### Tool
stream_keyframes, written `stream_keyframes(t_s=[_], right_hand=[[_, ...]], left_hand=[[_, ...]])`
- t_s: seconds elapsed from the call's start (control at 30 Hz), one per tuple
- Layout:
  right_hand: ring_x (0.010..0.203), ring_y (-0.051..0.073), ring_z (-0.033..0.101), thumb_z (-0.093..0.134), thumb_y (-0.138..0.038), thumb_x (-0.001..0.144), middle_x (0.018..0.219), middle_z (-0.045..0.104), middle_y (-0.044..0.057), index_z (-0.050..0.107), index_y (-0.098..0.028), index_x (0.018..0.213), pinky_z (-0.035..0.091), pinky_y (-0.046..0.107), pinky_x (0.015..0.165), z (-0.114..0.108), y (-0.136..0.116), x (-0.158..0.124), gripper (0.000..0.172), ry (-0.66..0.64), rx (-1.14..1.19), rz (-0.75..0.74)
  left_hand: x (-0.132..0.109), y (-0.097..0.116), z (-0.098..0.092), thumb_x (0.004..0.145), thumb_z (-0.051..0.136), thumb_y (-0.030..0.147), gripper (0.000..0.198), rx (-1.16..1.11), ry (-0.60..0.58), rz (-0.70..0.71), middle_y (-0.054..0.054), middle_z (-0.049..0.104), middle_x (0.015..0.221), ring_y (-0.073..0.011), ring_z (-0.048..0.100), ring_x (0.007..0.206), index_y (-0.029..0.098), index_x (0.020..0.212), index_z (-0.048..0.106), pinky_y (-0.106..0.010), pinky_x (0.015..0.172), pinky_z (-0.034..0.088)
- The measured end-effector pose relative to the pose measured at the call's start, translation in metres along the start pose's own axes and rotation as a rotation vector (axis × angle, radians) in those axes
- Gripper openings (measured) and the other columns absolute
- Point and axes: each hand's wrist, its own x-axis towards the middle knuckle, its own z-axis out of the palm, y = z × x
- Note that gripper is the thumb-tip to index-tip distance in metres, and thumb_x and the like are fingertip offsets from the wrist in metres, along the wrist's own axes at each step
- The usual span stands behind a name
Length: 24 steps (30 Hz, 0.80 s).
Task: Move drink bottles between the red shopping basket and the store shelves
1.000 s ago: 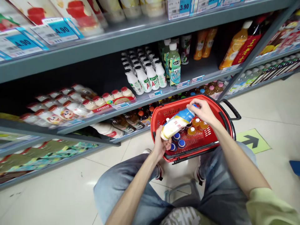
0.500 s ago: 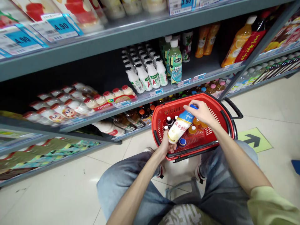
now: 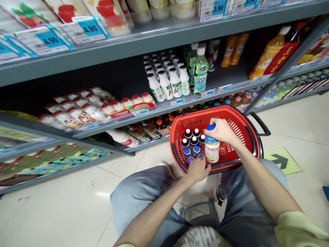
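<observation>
My right hand [image 3: 223, 131] grips a white milk-drink bottle [image 3: 212, 152] by its blue upper part. It stands nearly upright in the red shopping basket [image 3: 238, 115]. My left hand [image 3: 199, 169] is open at the basket's near rim, fingers spread beside the bottle's base and the blue-capped bottles [image 3: 196, 150]. Whether its fingertips touch them I cannot tell. Behind these sit several dark bottles with white caps [image 3: 194, 140]. Orange drink bottles to the right are mostly hidden by my right hand and the held bottle.
Ahead is a shelf [image 3: 102, 125] with white small-neck bottles [image 3: 175, 85], a green drink bottle [image 3: 200, 72], red-capped packs [image 3: 84, 115] and a leaning orange bottle [image 3: 269, 51]. The basket's black handle [image 3: 260, 123] sticks out right. A floor arrow sign [image 3: 282, 160] lies beyond my knee.
The milk-drink bottle has gone from tilted across both hands to nearly upright in my right hand. My left hand has let go of its base and shifted right. The view has moved slightly.
</observation>
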Motion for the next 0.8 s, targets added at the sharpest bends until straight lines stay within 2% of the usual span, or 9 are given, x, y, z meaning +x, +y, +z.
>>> stream_keyframes(t_s=[0.13, 0.23, 0.3, 0.37, 0.47, 0.6, 0.8], right_hand=[[0.06, 0.016, 0.049, 0.066, -0.043, 0.071, 0.061, 0.056, -0.001, 0.045, -0.023, 0.066, 0.033, 0.029, 0.063, -0.003, 0.006, 0.0, 0.03, 0.014, -0.041, -0.015], [0.058, 0.015, 0.048, 0.066, -0.044, 0.071, 0.058, 0.052, -0.003, 0.042, -0.023, 0.064, 0.032, 0.028, 0.06, -0.002, 0.009, 0.001, 0.032, 0.048, -0.018, -0.024], [0.057, 0.015, 0.049, 0.066, -0.046, 0.072, 0.056, 0.051, -0.003, 0.041, -0.023, 0.064, 0.033, 0.028, 0.059, 0.001, 0.009, 0.001, 0.035, 0.088, 0.002, -0.047], [0.056, 0.016, 0.05, 0.065, -0.047, 0.073, 0.055, 0.05, -0.004, 0.039, -0.024, 0.064, 0.034, 0.027, 0.058, 0.005, 0.008, 0.001, 0.036, 0.133, 0.006, -0.076], [0.051, 0.016, 0.051, 0.064, -0.047, 0.077, 0.053, 0.049, -0.004, 0.039, -0.025, 0.066, 0.034, 0.028, 0.054, 0.014, 0.006, 0.0, 0.035, 0.189, -0.017, -0.108], [0.053, 0.019, 0.057, 0.063, -0.044, 0.08, 0.056, 0.053, -0.003, 0.04, -0.025, 0.07, 0.038, 0.029, 0.055, 0.026, 0.001, -0.001, 0.031, 0.255, -0.072, -0.211], [0.053, 0.018, 0.056, 0.061, -0.045, 0.085, 0.06, 0.054, -0.003, 0.038, -0.025, 0.072, 0.04, 0.029, 0.056, 0.031, -0.008, -0.003, 0.033, 0.365, -0.122, -0.305]], left_hand=[[0.002, 0.009, 0.001, 0.1, 0.038, 0.043, 0.057, 0.29, -0.033, 0.034, -0.025, 0.069, 0.116, -0.0369, 0.068, 0.108, 0.003, 0.139, 0.047, -0.046, 0.087, 0.054], [0.007, 0.013, 0.004, 0.103, 0.032, 0.039, 0.053, 0.399, -0.085, 0.081, -0.03, 0.068, 0.115, -0.0401, 0.065, 0.113, 0.0, 0.128, 0.058, -0.052, 0.092, 0.05], [0.008, 0.016, 0.006, 0.103, 0.031, 0.032, 0.048, 0.393, -0.119, 0.15, -0.027, 0.071, 0.11, -0.0383, 0.067, 0.109, 0.003, 0.116, 0.067, -0.051, 0.091, 0.049], [0.008, 0.017, 0.011, 0.101, 0.035, 0.029, 0.043, 0.363, -0.123, 0.202, -0.024, 0.073, 0.107, -0.0362, 0.07, 0.104, 0.006, 0.112, 0.07, -0.049, 0.088, 0.05], [0.009, 0.014, 0.022, 0.101, 0.038, 0.038, 0.05, 0.338, -0.145, 0.246, -0.027, 0.072, 0.112, -0.039, 0.069, 0.105, 0.003, 0.12, 0.067, -0.051, 0.086, 0.049], [0.012, 0.001, 0.033, 0.098, 0.042, 0.051, 0.062, 0.334, -0.174, 0.208, -0.029, 0.069, 0.119, -0.0425, 0.067, 0.11, 0.004, 0.132, 0.061, -0.054, 0.089, 0.048], [0.012, -0.011, 0.034, 0.094, 0.048, 0.052, 0.058, 0.319, -0.182, 0.185, -0.026, 0.07, 0.122, -0.0422, 0.067, 0.112, 0.012, 0.133, 0.063, -0.055, 0.092, 0.047]])
